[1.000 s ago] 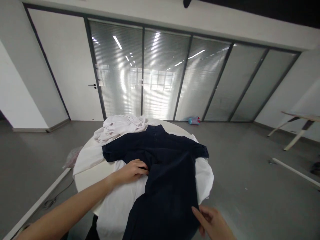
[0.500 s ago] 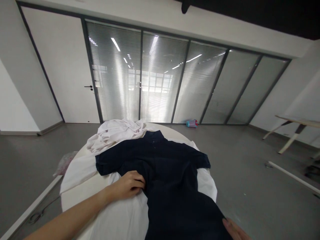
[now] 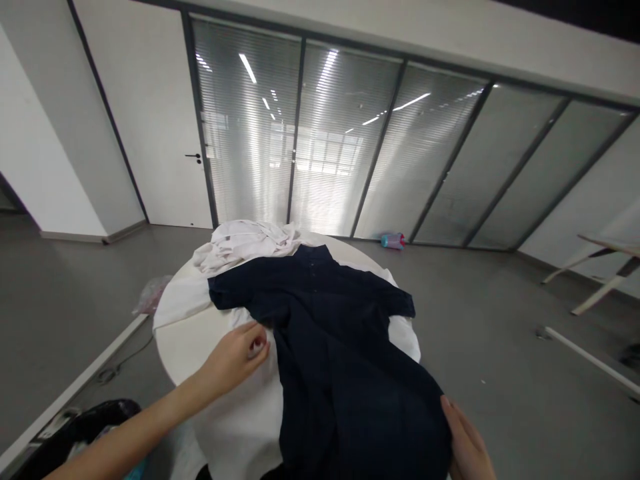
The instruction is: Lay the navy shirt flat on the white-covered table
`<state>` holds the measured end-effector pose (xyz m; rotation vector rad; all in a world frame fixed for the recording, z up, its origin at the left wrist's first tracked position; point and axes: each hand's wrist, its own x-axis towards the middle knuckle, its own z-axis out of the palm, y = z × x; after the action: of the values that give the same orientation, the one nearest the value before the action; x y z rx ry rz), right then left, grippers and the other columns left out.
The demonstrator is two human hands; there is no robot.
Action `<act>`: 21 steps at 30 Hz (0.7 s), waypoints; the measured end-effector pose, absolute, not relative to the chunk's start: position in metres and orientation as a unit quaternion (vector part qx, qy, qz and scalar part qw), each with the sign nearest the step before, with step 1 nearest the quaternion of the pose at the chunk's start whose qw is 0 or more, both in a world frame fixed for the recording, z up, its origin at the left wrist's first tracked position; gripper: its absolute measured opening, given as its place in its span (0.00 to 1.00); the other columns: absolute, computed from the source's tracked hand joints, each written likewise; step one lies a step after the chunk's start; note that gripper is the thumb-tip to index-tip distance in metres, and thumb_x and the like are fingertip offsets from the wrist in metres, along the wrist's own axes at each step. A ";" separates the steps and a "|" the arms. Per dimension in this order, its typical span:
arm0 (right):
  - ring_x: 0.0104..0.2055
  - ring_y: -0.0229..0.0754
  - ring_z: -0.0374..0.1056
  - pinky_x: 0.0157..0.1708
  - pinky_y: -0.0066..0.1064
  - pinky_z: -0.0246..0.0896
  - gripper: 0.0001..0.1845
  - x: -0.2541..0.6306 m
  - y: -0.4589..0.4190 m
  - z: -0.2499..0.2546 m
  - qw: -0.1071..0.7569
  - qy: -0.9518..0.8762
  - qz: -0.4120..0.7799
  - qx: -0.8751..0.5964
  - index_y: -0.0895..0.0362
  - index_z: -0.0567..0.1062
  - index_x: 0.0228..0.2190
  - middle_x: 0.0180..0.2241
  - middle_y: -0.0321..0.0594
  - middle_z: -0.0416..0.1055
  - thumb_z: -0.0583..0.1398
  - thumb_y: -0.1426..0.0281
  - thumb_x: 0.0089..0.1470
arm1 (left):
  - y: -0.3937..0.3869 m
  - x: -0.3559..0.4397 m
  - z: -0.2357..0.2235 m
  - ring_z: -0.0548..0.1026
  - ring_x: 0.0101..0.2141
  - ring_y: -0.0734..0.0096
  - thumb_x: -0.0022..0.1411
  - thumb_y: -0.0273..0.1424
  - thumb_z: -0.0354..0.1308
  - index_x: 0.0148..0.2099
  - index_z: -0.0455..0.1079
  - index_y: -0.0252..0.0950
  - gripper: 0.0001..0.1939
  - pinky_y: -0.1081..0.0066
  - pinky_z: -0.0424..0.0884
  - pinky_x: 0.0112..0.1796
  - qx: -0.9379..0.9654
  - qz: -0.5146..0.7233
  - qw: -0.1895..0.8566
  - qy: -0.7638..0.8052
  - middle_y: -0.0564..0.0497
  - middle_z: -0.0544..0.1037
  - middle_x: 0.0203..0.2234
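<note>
A dark navy short-sleeved shirt [image 3: 335, 347] lies spread with its collar toward the far side, its lower part reaching toward me. Beneath it is a white garment [image 3: 245, 413], draped over the round table [image 3: 200, 333]. My left hand [image 3: 237, 357] is beside the shirt's left edge, below the left sleeve; its fingers are loosely curved, with a gap between thumb and fingers and nothing seen in them. At the lower right, my right hand [image 3: 467, 440] grips the shirt's right edge near the hem, its fingertips partly hidden by the cloth.
A crumpled white cloth [image 3: 245, 241] is heaped at the table's far left. On the floor are a clear plastic bag [image 3: 151, 295], a black-lined bin [image 3: 95, 427] at lower left and a blue-pink container [image 3: 393, 241] by the glass wall. Another table [image 3: 613, 245] stands at right.
My left hand has come off the shirt's side, its fingers loosening. The shirt's lower part has been drawn wider and flatter, with my right hand still at its edge. The view has tilted down.
</note>
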<state>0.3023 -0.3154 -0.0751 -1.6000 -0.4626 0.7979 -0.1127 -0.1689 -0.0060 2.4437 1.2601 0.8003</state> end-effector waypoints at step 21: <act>0.56 0.55 0.70 0.50 0.39 0.72 0.35 0.306 -0.323 -0.094 0.581 -0.242 0.338 -0.699 0.58 0.78 0.44 0.46 0.44 0.79 0.62 0.43 0.45 | -0.274 -0.107 -0.013 0.67 0.23 0.79 0.62 0.43 0.61 0.46 0.60 0.43 0.17 0.78 0.63 0.23 0.579 0.478 0.513 0.417 0.56 0.69 0.32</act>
<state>0.3056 -0.3233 -0.0944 -1.6341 -0.5664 0.7909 -0.1075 -0.2739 -0.0130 1.3922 1.0035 1.1490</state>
